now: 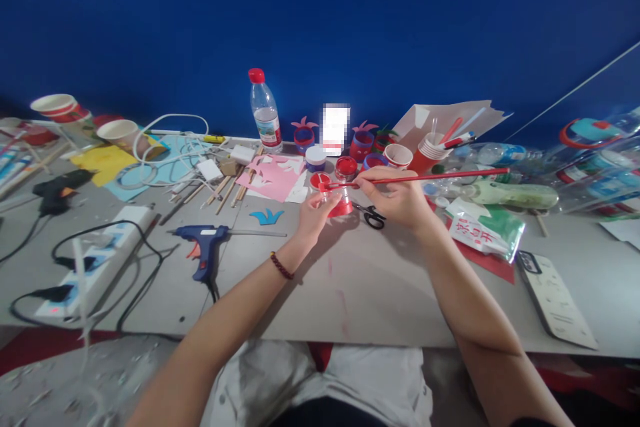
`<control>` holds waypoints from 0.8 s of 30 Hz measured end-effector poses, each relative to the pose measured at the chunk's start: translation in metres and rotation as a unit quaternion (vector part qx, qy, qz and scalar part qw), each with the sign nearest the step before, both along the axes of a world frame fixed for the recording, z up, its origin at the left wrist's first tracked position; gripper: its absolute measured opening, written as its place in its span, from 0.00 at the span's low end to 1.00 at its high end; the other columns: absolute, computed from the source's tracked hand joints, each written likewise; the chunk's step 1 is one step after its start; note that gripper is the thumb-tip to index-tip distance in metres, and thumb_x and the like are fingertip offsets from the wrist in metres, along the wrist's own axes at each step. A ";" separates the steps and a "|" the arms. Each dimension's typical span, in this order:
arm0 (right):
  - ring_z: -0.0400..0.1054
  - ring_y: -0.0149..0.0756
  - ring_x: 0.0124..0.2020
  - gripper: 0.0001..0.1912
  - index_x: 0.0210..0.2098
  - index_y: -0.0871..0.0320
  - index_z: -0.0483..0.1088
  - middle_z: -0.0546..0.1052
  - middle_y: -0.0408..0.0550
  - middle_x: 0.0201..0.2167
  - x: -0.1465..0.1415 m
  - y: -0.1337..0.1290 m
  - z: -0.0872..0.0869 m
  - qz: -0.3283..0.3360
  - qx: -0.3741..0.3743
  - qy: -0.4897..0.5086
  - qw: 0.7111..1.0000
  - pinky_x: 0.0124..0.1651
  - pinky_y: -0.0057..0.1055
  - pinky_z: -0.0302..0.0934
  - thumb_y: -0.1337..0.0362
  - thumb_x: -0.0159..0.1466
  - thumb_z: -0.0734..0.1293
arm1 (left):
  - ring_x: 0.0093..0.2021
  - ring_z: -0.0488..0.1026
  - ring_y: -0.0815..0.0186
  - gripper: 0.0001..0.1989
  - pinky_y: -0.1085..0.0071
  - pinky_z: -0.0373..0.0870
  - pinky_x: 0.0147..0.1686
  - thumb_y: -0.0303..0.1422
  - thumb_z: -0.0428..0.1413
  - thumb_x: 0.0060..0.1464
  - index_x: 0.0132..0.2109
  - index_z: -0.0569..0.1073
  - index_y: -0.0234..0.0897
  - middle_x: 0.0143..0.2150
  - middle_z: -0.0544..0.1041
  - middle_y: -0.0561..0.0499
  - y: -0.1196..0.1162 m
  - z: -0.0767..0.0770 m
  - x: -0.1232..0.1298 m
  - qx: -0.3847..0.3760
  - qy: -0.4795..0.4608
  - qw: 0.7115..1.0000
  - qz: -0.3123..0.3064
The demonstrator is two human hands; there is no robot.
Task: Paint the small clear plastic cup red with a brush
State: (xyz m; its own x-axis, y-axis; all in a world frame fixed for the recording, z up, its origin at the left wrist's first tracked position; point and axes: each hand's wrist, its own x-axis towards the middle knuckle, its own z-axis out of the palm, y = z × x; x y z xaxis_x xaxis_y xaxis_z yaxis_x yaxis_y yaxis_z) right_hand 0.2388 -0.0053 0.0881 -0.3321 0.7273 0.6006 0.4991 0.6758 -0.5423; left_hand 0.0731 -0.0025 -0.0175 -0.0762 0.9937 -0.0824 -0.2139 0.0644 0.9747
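My left hand is closed around a small clear plastic cup, its lower part red. A long red paintbrush is pinched in my right hand; its tip reaches the red area by the cup's top, and I cannot tell whether it touches. Just behind stand an open jar of red paint and a red-coated lid. A white jar with a blue band is beside them. Black-handled scissors lie partly under my right hand.
Left are a blue glue gun, a power strip with cords, a blue paper leaf cutout and pink paper. A tall bottle stands behind. Right are paper cups, plastic bottles and a phone.
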 end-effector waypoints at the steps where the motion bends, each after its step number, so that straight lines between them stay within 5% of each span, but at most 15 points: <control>1: 0.77 0.40 0.37 0.09 0.34 0.53 0.77 0.83 0.48 0.35 0.000 0.000 0.001 -0.001 0.007 0.000 1.000 0.44 0.41 0.75 0.62 0.67 0.65 | 0.31 0.73 0.64 0.19 0.67 0.68 0.32 0.50 0.67 0.47 0.33 0.80 0.39 0.31 0.78 0.49 0.000 0.000 0.000 -0.001 -0.005 1.000 -0.003; 13: 0.76 0.43 0.33 0.09 0.30 0.52 0.78 0.82 0.47 0.32 0.016 0.002 0.010 -0.076 0.013 0.015 0.997 0.38 0.43 0.74 0.63 0.66 0.67 | 0.33 0.73 0.65 0.16 0.68 0.68 0.34 0.47 0.68 0.45 0.31 0.80 0.38 0.32 0.78 0.49 0.000 0.005 0.000 -0.020 -0.032 0.999 0.004; 24: 0.77 0.38 0.36 0.08 0.36 0.54 0.78 0.83 0.46 0.34 0.009 0.002 -0.003 -0.045 0.045 0.017 0.998 0.42 0.39 0.75 0.64 0.67 0.66 | 0.32 0.73 0.64 0.14 0.67 0.71 0.35 0.44 0.67 0.48 0.28 0.78 0.38 0.28 0.76 0.50 -0.003 0.008 0.002 0.007 -0.003 1.000 0.008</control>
